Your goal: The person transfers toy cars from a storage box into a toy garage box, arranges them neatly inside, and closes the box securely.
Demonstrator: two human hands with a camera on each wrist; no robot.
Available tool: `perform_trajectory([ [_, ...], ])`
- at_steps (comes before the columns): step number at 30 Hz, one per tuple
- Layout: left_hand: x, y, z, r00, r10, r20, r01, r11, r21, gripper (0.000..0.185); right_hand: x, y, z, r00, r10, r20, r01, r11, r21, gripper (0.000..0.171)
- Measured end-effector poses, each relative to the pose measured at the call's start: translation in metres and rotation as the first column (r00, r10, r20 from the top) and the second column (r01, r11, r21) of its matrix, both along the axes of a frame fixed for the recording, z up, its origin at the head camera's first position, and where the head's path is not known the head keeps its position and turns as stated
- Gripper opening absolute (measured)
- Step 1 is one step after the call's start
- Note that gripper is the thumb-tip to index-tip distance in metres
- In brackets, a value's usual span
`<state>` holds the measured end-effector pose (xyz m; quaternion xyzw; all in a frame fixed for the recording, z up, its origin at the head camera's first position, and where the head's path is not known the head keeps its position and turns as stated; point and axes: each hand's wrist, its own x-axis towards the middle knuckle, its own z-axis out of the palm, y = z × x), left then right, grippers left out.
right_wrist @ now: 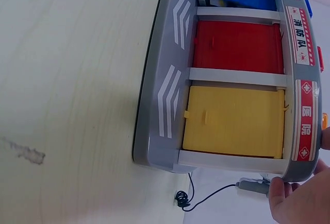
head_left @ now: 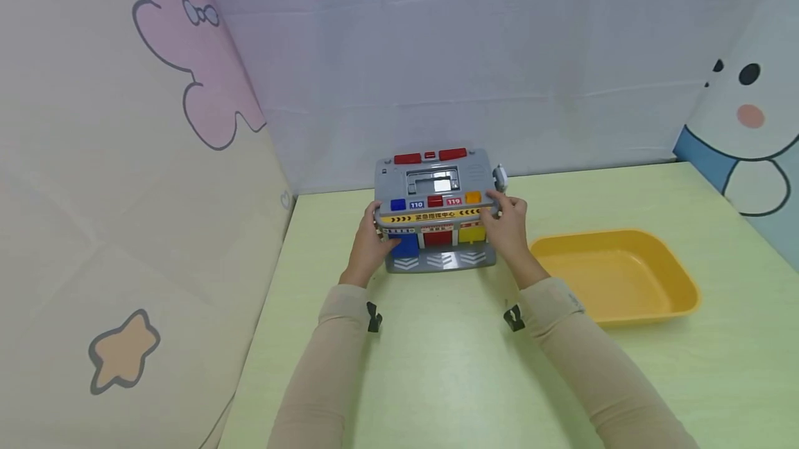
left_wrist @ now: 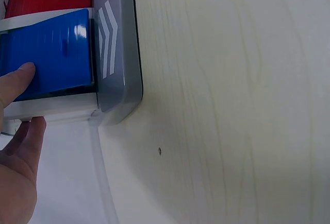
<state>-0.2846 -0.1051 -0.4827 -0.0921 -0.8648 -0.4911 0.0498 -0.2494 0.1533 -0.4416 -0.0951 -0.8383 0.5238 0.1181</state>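
A grey toy emergency station (head_left: 392, 182) with coloured garage doors stands upright at the far side of the table. My left hand (head_left: 368, 249) grips its left side, the thumb on the blue door (left_wrist: 51, 54) and other fingers behind the side wall. That door sits slightly askew, with a dark gap along its edge. My right hand (head_left: 508, 230) holds the right end of the roof, seen at its rim in the right wrist view. The red door (right_wrist: 237, 46) and yellow door (right_wrist: 232, 121) look closed.
To the right of the station lies a yellow tray (head_left: 612, 279) on the pale table (head_left: 437, 366). A small grey handpiece (right_wrist: 252, 185) on a coiled black cord (right_wrist: 183, 199) hangs at the station's right side. Printed cloth walls stand behind and left.
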Motion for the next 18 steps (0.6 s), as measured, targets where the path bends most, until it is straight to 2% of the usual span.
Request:
perform_trajectory([
  [7,-0.0026,0.0018,-0.0043,0.998,0.051,-0.031,-0.053,0.995,-0.080,0.083,0.0018,-0.0010,0.0016,1.000,0.009,0.013,-0.009,1.000,0.001,0.041],
  [13,-0.0040,0.0026,-0.0024,0.996,0.042,-0.078,-0.054,0.985,-0.166,0.083,0.0012,0.0001,0.0046,0.999,0.018,0.043,-0.019,0.999,0.031,0.046],
  [18,-0.0016,0.0038,0.0011,0.996,0.056,-0.075,-0.070,0.975,-0.209,0.082,0.0025,0.0010,0.0067,0.997,0.032,0.072,-0.037,0.997,0.066,0.047],
])
